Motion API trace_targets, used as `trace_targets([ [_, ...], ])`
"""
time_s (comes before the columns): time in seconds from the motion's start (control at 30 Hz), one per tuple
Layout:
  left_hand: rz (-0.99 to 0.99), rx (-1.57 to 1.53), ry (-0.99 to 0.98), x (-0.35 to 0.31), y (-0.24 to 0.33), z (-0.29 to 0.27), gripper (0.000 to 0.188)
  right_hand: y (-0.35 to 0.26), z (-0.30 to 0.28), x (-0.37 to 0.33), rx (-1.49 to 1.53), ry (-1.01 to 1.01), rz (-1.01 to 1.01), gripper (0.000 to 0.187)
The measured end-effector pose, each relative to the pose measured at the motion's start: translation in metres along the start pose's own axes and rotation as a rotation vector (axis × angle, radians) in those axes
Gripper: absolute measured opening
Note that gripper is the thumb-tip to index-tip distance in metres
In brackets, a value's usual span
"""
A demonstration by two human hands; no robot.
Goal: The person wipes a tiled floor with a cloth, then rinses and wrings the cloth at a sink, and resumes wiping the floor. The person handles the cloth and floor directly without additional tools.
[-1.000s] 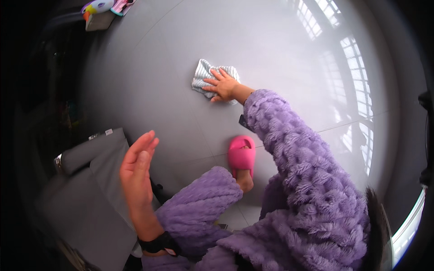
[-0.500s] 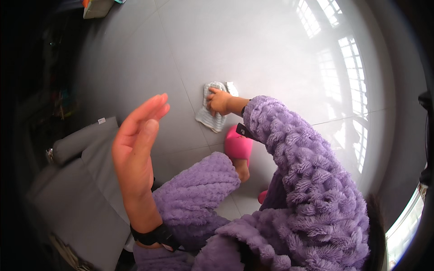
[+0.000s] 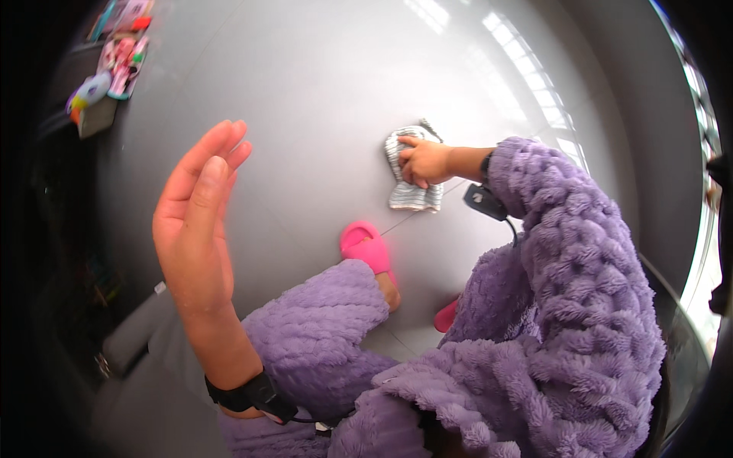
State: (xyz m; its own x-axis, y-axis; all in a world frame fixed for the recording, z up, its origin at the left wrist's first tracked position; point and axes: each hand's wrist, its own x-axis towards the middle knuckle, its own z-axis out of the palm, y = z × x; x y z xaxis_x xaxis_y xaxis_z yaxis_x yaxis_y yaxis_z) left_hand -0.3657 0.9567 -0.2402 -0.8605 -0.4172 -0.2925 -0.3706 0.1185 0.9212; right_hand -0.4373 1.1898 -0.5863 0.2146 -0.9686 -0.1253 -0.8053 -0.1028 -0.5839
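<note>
Grey striped cloth (image 3: 411, 174) lies on the glossy floor (image 3: 305, 99), now drawn nearer the pink slipper (image 3: 366, 246) than a second ago and bunched narrower. The right hand (image 3: 424, 162) presses on it, fingers curled over its upper part. Its long axis runs toward and away from the person. The left hand (image 3: 195, 221) has risen, flat and open, holding nothing. Colourful packages (image 3: 114, 61) sit far left on a dark shelf.
</note>
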Motion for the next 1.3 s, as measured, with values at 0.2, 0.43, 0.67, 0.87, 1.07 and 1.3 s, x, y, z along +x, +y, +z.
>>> trace_targets([
  [0.2, 0.078, 0.038, -0.077, -0.007, 0.028, 0.028, 0.035, -0.017, -0.009, -0.133, 0.016, 0.174, 0.121, 0.011],
  [0.43, 0.118, 0.105, -0.234, -0.016, 0.074, 0.066, 0.034, -0.110, -0.026, -0.262, 0.017, 0.244, 0.420, 0.008],
  [0.67, 0.047, 0.346, -0.374, 0.003, 0.053, 0.108, 0.038, -0.115, -0.026, -0.266, 0.172, 0.330, 0.525, 0.010],
  [0.87, 0.118, 1.008, -0.777, 0.018, -0.051, 0.216, 0.053, -0.111, -0.016, -0.265, 0.122, 0.326, 0.469, 0.011],
  [1.07, 0.236, 1.466, -0.621, 0.014, -0.108, 0.318, 0.104, -0.144, -0.009, -0.274, -0.063, 0.376, 0.563, 0.025],
  [1.3, 0.236, 1.532, -0.561, 0.005, -0.128, 0.343, 0.112, -0.176, -0.013, -0.256, -0.120, 0.364, 0.852, 0.054],
])
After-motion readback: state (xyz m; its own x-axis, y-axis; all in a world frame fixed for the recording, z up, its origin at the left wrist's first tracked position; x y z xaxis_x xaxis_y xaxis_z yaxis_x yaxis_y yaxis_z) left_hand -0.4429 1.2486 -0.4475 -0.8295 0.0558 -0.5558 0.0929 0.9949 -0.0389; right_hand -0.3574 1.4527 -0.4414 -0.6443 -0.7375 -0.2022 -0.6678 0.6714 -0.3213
